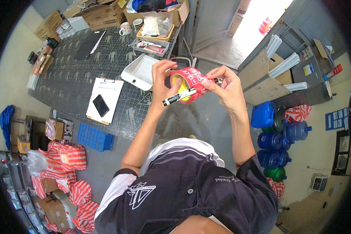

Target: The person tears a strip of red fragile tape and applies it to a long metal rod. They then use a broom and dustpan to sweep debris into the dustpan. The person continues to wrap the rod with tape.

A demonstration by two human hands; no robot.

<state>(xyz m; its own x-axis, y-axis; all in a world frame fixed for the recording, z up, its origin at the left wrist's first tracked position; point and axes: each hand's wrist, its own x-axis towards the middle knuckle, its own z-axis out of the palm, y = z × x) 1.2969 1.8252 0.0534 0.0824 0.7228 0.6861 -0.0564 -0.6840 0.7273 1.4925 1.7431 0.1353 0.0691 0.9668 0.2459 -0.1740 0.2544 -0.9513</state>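
A roll of red printed packing tape (185, 73) with a yellow core is held up in front of my chest. My left hand (163, 83) has its thumb at the roll's opening and its fingers raised behind the near side. My right hand (229, 87) pinches red tape at the roll's right side between thumb and fingertips. A black and white marker pen (180, 96) lies slantwise across the front of the roll. Its right part passes behind my right thumb, so I cannot tell exactly how it is held. A white dustpan-like tray (140, 71) sits just left of my left hand.
A dark patterned table (67, 79) bears a clipboard (109, 93) with a phone (101, 105), mugs and cartons. Beneath its near edge is a blue crate (92, 137). Blue water jugs (270, 140) stack at right; striped bags (73, 158) pile at left. A doorway (257, 26) stands ahead.
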